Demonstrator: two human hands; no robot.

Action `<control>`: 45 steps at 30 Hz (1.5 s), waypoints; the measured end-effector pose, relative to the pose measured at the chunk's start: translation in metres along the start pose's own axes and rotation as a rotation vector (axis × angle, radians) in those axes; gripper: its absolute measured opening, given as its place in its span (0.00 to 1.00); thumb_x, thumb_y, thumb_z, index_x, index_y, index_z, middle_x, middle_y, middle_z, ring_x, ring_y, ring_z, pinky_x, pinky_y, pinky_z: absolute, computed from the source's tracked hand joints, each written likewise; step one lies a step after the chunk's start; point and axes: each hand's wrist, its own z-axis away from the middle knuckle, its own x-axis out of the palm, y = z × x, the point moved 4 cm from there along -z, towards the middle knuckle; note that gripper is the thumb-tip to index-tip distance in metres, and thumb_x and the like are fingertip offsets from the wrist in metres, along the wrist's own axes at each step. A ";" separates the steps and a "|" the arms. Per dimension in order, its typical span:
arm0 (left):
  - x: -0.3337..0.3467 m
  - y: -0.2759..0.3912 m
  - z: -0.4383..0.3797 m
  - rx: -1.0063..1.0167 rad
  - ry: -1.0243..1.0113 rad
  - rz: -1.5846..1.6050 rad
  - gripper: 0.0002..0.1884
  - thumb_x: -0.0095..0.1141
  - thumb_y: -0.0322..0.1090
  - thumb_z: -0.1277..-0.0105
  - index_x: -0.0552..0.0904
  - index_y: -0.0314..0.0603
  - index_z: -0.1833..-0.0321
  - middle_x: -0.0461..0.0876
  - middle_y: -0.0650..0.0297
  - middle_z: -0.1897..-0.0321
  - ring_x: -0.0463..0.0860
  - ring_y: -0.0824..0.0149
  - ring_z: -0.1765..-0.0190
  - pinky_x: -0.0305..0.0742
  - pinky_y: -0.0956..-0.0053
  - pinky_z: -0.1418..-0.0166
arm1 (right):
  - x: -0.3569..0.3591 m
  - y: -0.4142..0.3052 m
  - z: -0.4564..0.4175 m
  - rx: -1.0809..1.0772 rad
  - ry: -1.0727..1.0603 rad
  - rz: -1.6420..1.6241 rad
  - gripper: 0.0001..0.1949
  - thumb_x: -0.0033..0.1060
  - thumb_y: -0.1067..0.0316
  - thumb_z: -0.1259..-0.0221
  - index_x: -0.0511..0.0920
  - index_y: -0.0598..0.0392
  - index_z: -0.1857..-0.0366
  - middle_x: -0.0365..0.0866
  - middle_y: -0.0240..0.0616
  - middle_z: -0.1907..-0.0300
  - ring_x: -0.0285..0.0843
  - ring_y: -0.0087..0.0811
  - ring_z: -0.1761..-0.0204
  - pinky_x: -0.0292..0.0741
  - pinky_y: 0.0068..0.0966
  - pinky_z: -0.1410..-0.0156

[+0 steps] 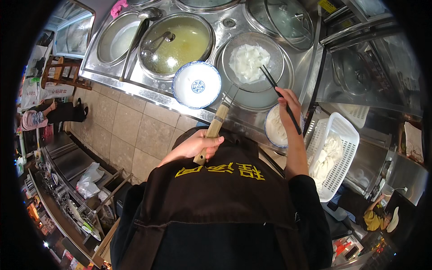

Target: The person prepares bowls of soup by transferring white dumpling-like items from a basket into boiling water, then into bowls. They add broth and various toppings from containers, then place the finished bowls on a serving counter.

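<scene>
My left hand [206, 145] grips the wooden handle of a round wire-mesh strainer [233, 79], which is over a pot of cloudy liquid [253, 101]. Pale, flat noodle-like pieces [249, 64] lie in the strainer. Black chopsticks [270, 78] are in my right hand [290, 104], their tips at the edge of the pieces. Left of the strainer, a white bowl with a blue rim [185, 84] stands at the counter's front edge. Partly behind my right hand is another blue-rimmed bowl [277, 130] with pale food in it.
A glass-lidded pot of yellowish liquid [189, 40], an open pot [118, 40] and a ladle [130, 50] are at the left. Another lidded pot [287, 20] stands behind. At right, a white plastic basket [349, 148] holds pale dough-like food. Two other people are farther off.
</scene>
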 end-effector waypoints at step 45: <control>-0.027 0.024 -0.020 -0.164 -0.064 -0.064 0.14 0.52 0.40 0.38 0.66 0.46 0.78 0.60 0.74 0.89 0.62 0.78 0.86 0.57 0.82 0.82 | -0.133 0.000 0.224 0.488 1.296 -1.488 0.24 0.32 0.55 0.33 0.71 0.72 0.64 0.70 0.42 0.78 0.65 0.32 0.74 0.67 0.24 0.66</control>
